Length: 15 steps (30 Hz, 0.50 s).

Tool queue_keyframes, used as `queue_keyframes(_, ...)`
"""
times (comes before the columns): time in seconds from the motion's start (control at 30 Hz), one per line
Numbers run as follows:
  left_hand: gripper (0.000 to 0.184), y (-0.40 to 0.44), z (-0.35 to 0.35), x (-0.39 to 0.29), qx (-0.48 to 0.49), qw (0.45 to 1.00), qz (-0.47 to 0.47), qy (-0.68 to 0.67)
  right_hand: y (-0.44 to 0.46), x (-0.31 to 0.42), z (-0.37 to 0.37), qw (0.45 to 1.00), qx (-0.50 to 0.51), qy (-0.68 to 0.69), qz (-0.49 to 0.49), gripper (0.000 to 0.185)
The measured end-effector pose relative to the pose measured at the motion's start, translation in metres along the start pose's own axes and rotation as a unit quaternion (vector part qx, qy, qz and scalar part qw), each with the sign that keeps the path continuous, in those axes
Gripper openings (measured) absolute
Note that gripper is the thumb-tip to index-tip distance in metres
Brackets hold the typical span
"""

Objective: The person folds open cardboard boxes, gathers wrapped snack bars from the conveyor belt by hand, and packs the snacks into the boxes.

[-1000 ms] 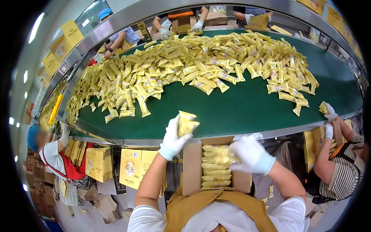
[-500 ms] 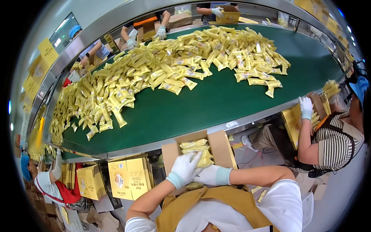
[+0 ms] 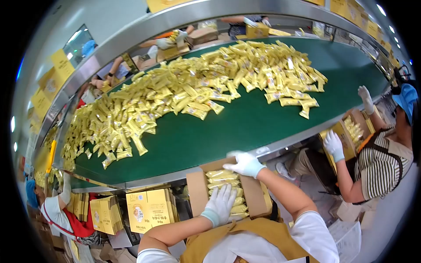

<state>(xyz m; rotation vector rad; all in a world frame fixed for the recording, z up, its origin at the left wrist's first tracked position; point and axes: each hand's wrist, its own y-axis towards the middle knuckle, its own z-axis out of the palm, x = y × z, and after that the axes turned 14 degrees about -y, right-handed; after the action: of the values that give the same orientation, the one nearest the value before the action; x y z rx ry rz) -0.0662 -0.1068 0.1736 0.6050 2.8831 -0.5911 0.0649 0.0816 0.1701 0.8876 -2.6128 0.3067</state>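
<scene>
Red-aproned co-worker: at the far left (image 3: 80, 222), beside the belt, one gloved arm raised toward it.
Flattened cartons: a yellow printed stack (image 3: 147, 211) stands between that co-worker and the box.
Conveyor belt: green surface (image 3: 188, 147), bearing a large heap of yellow packets (image 3: 175, 94) along its far side.
Left hand: white-gloved (image 3: 220, 204), palm down, fingers extended across the boxed packets, grasping none that shows.
Boxed packets: pillow-shaped yellow wrappers (image 3: 222, 174), lying crosswise in a row inside the box; probably light, with slick film and contents that may crush. Best held around the middle, several together, with gentle pressure.
Cardboard box: its flaps (image 3: 197, 193) stand outward; likely stiff in the walls, bendable at the flaps, so firmer to hold by the sides.
Right hand: white-gloved and blurred (image 3: 244, 164), fingers outstretched over the far right corner; no packet visible in it, contact unclear.
Striped-shirt co-worker: at the far right (image 3: 380, 160), gloved hands apart near another packet-filled box (image 3: 348, 138).
</scene>
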Motion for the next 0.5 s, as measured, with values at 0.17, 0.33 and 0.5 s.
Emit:
queue_keyframes(0.17,0.095,-0.014,-0.018,0.009,-0.016,0.991,0.064,-0.114,0.014,-0.008,0.031,0.999,0.018,-0.031,-0.028,0.055)
queue_keyframes(0.33,0.055,-0.053,0.000,0.039,-0.493,0.792,0.072,-0.352,-0.044,-0.006,-0.017,0.950,-0.215,-0.012,-0.224,0.021)
queue_keyframes(0.5,0.035,-0.042,0.061,0.103,-0.574,0.512,-0.114,-0.629,-0.046,-0.015,-0.045,0.938,-0.341,0.012,-0.065,0.017)
